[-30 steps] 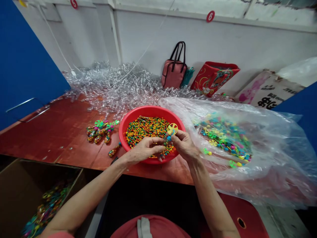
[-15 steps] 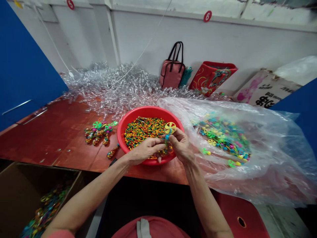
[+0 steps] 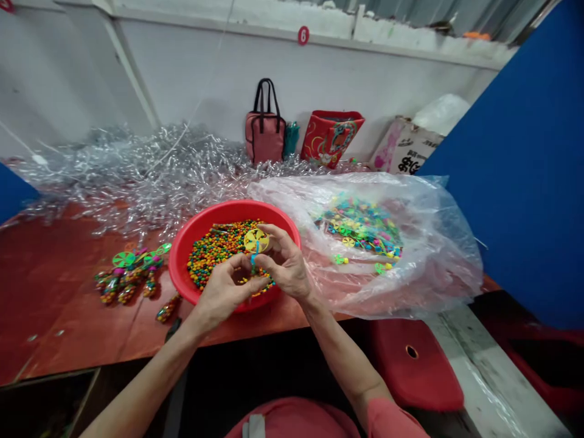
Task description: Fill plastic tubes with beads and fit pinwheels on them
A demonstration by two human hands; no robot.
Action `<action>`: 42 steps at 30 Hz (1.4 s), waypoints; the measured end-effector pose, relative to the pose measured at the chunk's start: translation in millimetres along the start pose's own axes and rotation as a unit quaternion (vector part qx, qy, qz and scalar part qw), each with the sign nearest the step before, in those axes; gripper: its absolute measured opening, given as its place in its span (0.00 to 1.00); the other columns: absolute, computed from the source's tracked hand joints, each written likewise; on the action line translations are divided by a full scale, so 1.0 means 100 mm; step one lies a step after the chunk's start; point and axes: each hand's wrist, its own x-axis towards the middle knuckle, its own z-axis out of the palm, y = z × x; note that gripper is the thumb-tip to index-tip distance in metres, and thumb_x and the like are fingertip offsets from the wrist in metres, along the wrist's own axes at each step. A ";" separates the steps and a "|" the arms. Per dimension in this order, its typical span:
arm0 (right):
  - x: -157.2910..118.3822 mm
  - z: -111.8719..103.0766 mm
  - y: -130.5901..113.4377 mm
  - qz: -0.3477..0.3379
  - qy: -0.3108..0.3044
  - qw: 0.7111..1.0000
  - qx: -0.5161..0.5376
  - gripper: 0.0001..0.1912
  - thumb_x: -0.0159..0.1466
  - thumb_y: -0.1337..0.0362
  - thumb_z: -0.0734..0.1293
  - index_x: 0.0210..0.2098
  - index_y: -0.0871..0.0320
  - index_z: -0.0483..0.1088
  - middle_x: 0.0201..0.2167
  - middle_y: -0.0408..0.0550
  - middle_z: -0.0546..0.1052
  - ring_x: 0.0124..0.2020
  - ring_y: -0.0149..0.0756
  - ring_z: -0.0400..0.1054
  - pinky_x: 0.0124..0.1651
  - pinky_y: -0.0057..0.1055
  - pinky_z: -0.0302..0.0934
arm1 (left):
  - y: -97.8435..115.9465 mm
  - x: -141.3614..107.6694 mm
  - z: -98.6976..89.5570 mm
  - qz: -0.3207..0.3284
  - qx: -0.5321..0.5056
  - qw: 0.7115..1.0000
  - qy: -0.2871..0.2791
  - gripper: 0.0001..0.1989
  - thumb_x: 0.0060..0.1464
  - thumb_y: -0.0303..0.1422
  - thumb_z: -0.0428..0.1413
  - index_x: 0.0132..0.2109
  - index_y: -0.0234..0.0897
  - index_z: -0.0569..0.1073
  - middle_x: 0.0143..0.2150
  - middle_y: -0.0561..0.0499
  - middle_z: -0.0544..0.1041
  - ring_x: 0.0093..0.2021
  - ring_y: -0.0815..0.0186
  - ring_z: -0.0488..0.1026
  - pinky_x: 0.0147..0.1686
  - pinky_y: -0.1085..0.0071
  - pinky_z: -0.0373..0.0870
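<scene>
Over the red basin (image 3: 177,264), both hands meet at one small toy with a yellow fan wheel (image 3: 256,241) and a blue neck. My right hand (image 3: 286,264) pinches the blue neck between thumb and fingers, just below the wheel. My left hand (image 3: 228,285) is closed around the lower part, a small clear bottle mostly hidden by the fingers. Small candy balls (image 3: 210,252) in orange, yellow and green fill much of the basin beneath. Left of the basin lies a cluster of filled bottles with fan tops (image 3: 128,277), and one filled bottle (image 3: 168,308) lies apart.
Clear empty tubes (image 3: 182,164) are heaped along the wall. A plastic bag of colourful fan tops (image 3: 365,228) spreads to the right. Behind stand a pink bag (image 3: 265,137), a red gift bag (image 3: 331,137) and a printed carton (image 3: 404,146). A red stool (image 3: 415,365) sits below.
My view has turned right, so the scene sits further left. Both hands still hold the toy over the basin; my left fingers have shifted lower around the bottle.
</scene>
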 end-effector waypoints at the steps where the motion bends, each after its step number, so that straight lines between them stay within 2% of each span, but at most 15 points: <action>1: -0.01 0.02 -0.02 -0.013 0.007 1.000 -0.007 0.33 0.63 0.48 0.77 0.63 0.49 0.69 0.34 0.42 0.75 0.35 0.36 0.70 0.42 0.35 0.70 | 0.00 0.00 0.01 0.024 0.023 0.999 0.038 0.20 0.47 0.45 0.73 0.36 0.37 0.75 0.32 0.53 0.74 0.29 0.69 0.70 0.30 0.74 0.69; 3: -0.05 0.04 -0.08 -0.022 0.010 1.000 -0.004 0.33 0.63 0.48 0.76 0.64 0.48 0.68 0.36 0.43 0.75 0.36 0.37 0.71 0.42 0.35 0.70 | 0.04 -0.03 0.01 0.033 0.030 0.999 0.023 0.19 0.48 0.45 0.73 0.38 0.38 0.77 0.34 0.52 0.76 0.34 0.65 0.73 0.36 0.71 0.72; 5: -0.09 0.01 -0.17 -0.011 -0.005 1.000 0.017 0.34 0.63 0.49 0.77 0.65 0.47 0.67 0.35 0.42 0.75 0.35 0.36 0.70 0.39 0.34 0.69 | 0.10 -0.08 0.01 -0.012 -0.006 0.997 -0.076 0.20 0.54 0.50 0.68 0.41 0.38 0.80 0.36 0.48 0.79 0.35 0.63 0.74 0.39 0.68 0.74; 8: -0.18 -0.06 -0.27 0.000 -0.026 0.999 0.039 0.34 0.63 0.49 0.77 0.65 0.46 0.66 0.35 0.42 0.75 0.33 0.35 0.70 0.36 0.32 0.68 | 0.17 -0.17 0.02 -0.073 -0.072 0.982 -0.160 0.24 0.56 0.55 0.65 0.39 0.35 0.80 0.32 0.46 0.77 0.30 0.64 0.72 0.31 0.69 0.72; 11: -0.27 -0.08 -0.25 -0.017 -0.008 1.000 0.018 0.33 0.64 0.49 0.76 0.65 0.47 0.67 0.35 0.42 0.75 0.35 0.36 0.71 0.40 0.33 0.69 | 0.16 -0.21 0.09 -0.039 -0.037 0.995 -0.083 0.20 0.51 0.49 0.70 0.35 0.36 0.77 0.29 0.50 0.76 0.27 0.68 0.70 0.28 0.72 0.69; 14: -0.34 -0.04 -0.19 -0.043 0.012 0.999 -0.027 0.31 0.66 0.50 0.75 0.65 0.48 0.67 0.32 0.41 0.74 0.35 0.35 0.70 0.44 0.34 0.69 | 0.12 -0.23 0.19 0.036 0.058 0.998 0.012 0.15 0.54 0.43 0.69 0.36 0.37 0.77 0.35 0.50 0.80 0.33 0.66 0.75 0.35 0.71 0.72; 18: -0.34 -0.13 -0.24 -0.065 -0.035 0.993 -0.094 0.31 0.69 0.52 0.72 0.68 0.47 0.65 0.38 0.43 0.78 0.39 0.36 0.73 0.49 0.35 0.70 | 0.10 -0.33 0.20 0.039 0.093 0.995 0.014 0.14 0.55 0.44 0.68 0.40 0.39 0.80 0.38 0.49 0.83 0.38 0.60 0.80 0.40 0.67 0.77; 22: -0.32 -0.84 -0.38 -0.079 -0.043 0.950 -0.299 0.14 0.72 0.56 0.68 0.54 0.50 0.77 0.46 0.48 0.81 0.42 0.39 0.74 0.49 0.36 0.69 | 0.06 -0.58 -0.24 0.029 0.132 0.976 0.172 0.18 0.51 0.47 0.69 0.42 0.40 0.80 0.38 0.49 0.84 0.36 0.59 0.81 0.38 0.66 0.79; 27: -0.52 -2.26 -0.07 -0.003 -0.003 0.784 -0.620 0.10 0.65 0.68 0.64 0.38 0.58 0.79 0.39 0.57 0.77 0.37 0.44 0.71 0.41 0.38 0.65 | -0.06 -0.92 -1.28 0.003 0.322 0.879 0.350 0.18 0.53 0.49 0.66 0.44 0.42 0.80 0.39 0.49 0.84 0.38 0.56 0.80 0.40 0.63 0.77; 29: -0.61 -2.64 0.19 0.018 -0.039 0.750 -0.660 0.11 0.64 0.68 0.62 0.36 0.59 0.78 0.35 0.57 0.76 0.34 0.44 0.70 0.39 0.37 0.63 | -0.06 -0.95 -1.58 0.027 0.425 0.824 0.374 0.16 0.54 0.48 0.64 0.44 0.44 0.80 0.43 0.49 0.84 0.43 0.53 0.79 0.44 0.59 0.76; 32: -0.70 -2.86 0.45 0.041 -0.073 0.751 -0.655 0.12 0.64 0.63 0.61 0.27 0.57 0.72 0.29 0.54 0.73 0.30 0.40 0.67 0.36 0.35 0.60 | -0.01 -0.72 -1.66 0.085 0.523 0.777 0.340 0.15 0.60 0.45 0.59 0.47 0.42 0.80 0.48 0.47 0.82 0.50 0.51 0.76 0.51 0.57 0.73; 37: -0.64 -2.78 0.48 0.043 -0.016 0.772 -0.634 0.16 0.65 0.53 0.62 0.27 0.55 0.70 0.27 0.51 0.73 0.27 0.39 0.66 0.33 0.35 0.58 | 0.07 0.32 -1.15 0.041 0.517 0.843 0.141 0.19 0.66 0.39 0.54 0.58 0.34 0.77 0.40 0.46 0.83 0.38 0.60 0.78 0.41 0.66 0.73; 38: -0.63 -2.76 0.46 0.037 0.004 0.780 -0.625 0.16 0.65 0.52 0.62 0.29 0.55 0.72 0.28 0.51 0.75 0.27 0.39 0.67 0.33 0.35 0.59 | 0.06 0.56 -1.05 0.034 0.555 0.824 0.113 0.19 0.67 0.35 0.53 0.60 0.33 0.76 0.41 0.45 0.83 0.39 0.60 0.79 0.42 0.67 0.72; 40: -0.63 -2.72 0.39 0.027 0.043 0.797 -0.602 0.16 0.65 0.51 0.63 0.34 0.56 0.73 0.30 0.51 0.78 0.27 0.40 0.70 0.32 0.35 0.61 | 0.03 0.97 -0.92 0.013 0.664 0.744 0.075 0.17 0.66 0.27 0.50 0.57 0.31 0.77 0.47 0.39 0.81 0.44 0.58 0.79 0.44 0.66 0.72; 42: -0.67 -2.68 0.33 0.017 0.067 0.812 -0.579 0.15 0.65 0.50 0.64 0.35 0.56 0.74 0.30 0.51 0.78 0.26 0.39 0.70 0.31 0.35 0.62 | -0.02 1.27 -0.87 -0.008 0.706 0.704 0.068 0.16 0.63 0.21 0.49 0.51 0.26 0.79 0.48 0.33 0.78 0.46 0.54 0.79 0.43 0.64 0.72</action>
